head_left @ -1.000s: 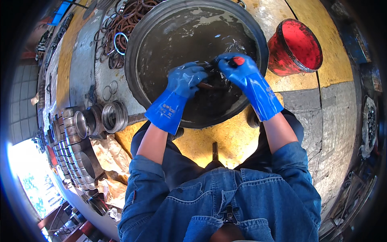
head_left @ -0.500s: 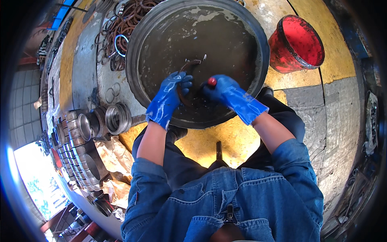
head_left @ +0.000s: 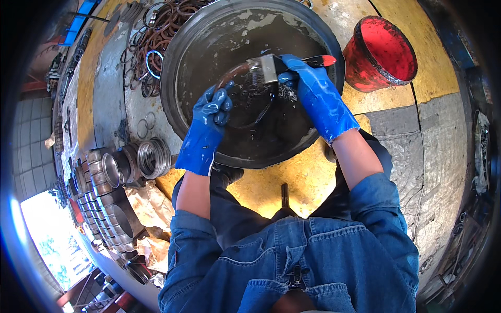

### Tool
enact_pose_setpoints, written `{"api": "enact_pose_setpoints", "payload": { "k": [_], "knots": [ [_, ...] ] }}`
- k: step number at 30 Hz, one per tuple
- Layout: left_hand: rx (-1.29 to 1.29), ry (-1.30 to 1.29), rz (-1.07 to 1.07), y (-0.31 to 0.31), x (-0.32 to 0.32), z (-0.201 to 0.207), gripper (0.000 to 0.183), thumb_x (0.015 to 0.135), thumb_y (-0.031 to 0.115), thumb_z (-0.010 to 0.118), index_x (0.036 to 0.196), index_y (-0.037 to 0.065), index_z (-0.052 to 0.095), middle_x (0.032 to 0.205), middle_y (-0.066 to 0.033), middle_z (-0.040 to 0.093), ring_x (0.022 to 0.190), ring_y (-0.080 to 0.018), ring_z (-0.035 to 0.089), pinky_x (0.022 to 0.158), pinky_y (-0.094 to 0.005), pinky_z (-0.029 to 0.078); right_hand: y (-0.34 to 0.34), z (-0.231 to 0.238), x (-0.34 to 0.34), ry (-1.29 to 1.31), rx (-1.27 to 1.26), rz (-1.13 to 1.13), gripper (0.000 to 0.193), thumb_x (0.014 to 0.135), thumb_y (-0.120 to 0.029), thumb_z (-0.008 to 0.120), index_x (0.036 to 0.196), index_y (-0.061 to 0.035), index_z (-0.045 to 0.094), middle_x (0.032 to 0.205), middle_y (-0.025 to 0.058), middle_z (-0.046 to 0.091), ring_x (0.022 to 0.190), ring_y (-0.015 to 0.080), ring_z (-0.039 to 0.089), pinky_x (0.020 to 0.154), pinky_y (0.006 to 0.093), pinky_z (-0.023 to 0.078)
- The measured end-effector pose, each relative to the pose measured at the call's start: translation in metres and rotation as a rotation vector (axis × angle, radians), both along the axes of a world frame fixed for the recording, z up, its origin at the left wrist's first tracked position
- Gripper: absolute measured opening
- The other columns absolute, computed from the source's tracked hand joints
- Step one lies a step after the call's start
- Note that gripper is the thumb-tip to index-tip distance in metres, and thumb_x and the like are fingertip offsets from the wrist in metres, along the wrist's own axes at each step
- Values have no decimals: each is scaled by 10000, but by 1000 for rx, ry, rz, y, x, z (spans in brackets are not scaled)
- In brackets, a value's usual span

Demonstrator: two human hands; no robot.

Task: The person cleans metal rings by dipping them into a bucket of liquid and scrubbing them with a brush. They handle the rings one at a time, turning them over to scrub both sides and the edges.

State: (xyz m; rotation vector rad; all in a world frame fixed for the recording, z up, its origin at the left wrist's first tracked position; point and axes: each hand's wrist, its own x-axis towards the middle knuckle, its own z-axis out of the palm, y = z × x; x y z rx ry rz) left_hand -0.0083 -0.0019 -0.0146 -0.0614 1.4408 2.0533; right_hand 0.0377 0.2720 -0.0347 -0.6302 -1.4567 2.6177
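My left hand [head_left: 208, 119], in a wet blue rubber glove, is closed on the left side of a large brown metal ring [head_left: 229, 76]. My gloved right hand [head_left: 316, 93] grips a flat paintbrush [head_left: 269, 69] with a black, red-tipped handle. Its wet bristles rest against the ring's upper part, pointing left. Both hands are above a wide round dark basin [head_left: 171, 87] of murky grey-brown liquid. Water drips and splashes below the brush. Part of the ring's right side is hard to make out against the liquid.
A red bucket [head_left: 360, 68] stands right of the basin. Several rusty rings [head_left: 169, 23] lie heaped at the far left, a pale blue ring [head_left: 154, 64] among them. Silvery rings [head_left: 153, 156] and stacked metal cylinders [head_left: 102, 180] stand at the near left, beside brown paper [head_left: 150, 202].
The brush has come up out of the liquid and now lies across the ring's top, bristles to the left. My left hand has shifted slightly left and nearer, with the ring lifted into fuller view.
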Motion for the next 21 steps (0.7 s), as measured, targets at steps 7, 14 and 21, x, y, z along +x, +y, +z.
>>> {"api": "enact_pose_setpoints", "payload": {
  "k": [7, 14, 21],
  "knots": [
    [42, 77, 119, -8, -13, 4, 467, 964, 170, 646, 1380, -17, 545, 746, -10, 584, 442, -60, 388, 433, -226, 309, -10, -22, 27, -40, 217, 87, 320, 930, -236, 692, 1144, 2, 701, 964, 90, 741, 817, 174, 688, 754, 311, 544],
    [-205, 123, 118, 1, -3, 17, 388, 1005, 184, 642, 1351, 13, 599, 742, -7, 606, 461, -45, 420, 436, -198, 293, -27, 16, 3, 688, 1462, 70, 228, 937, -149, 641, 1158, -157, 697, 1075, 99, 739, 833, 303, 724, 761, 377, 576],
    [-163, 256, 73, 9, 1, 17, 323, 999, 148, 646, 1285, -3, 650, 719, -28, 636, 469, -41, 436, 424, -189, 287, -40, -13, 3, -71, 1134, 357, 268, 917, -353, 680, 1051, -129, 739, 1031, 92, 752, 892, 310, 721, 802, 375, 562]
  ]
}}
